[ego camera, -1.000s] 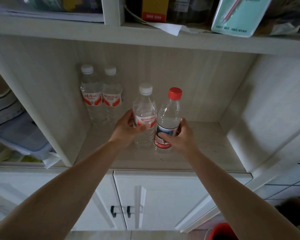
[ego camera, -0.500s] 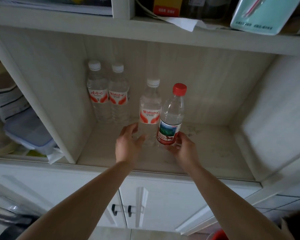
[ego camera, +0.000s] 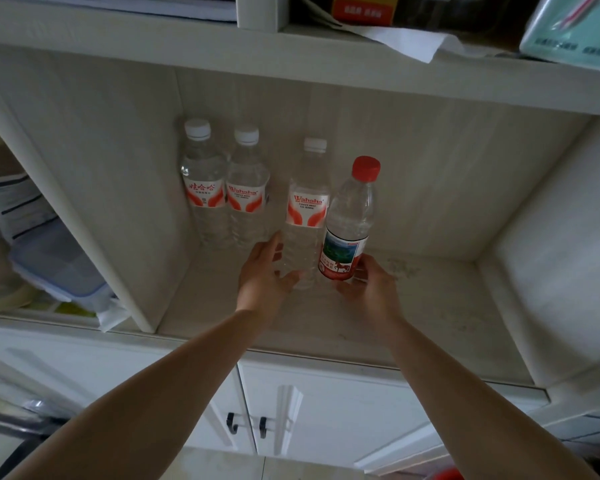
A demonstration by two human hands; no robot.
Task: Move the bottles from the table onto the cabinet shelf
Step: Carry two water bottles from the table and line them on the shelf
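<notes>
Four clear water bottles stand on the cabinet shelf (ego camera: 430, 327). Two white-capped bottles (ego camera: 207, 188) (ego camera: 246, 195) are at the back left, side by side. In front of them to the right, a third white-capped bottle (ego camera: 307, 209) stands upright, and my left hand (ego camera: 262, 278) wraps its base with thumb and fingers. Right beside it is a red-capped bottle (ego camera: 350, 216) with a red and green label. My right hand (ego camera: 369, 289) holds this one at its bottom. These two bottles touch or nearly touch.
The shelf compartment has walls at left (ego camera: 84, 188) and right (ego camera: 561, 244) and bare shelf to the right of the bottles. A plastic lidded box (ego camera: 56, 268) sits in the left compartment. Boxes and paper (ego camera: 406, 39) lie on the shelf above. Closed cabinet doors (ego camera: 312, 410) are below.
Both hands have slid from the bottles' middles down to their bases. The two bottles now stand further back on the shelf. My view has shifted slightly.
</notes>
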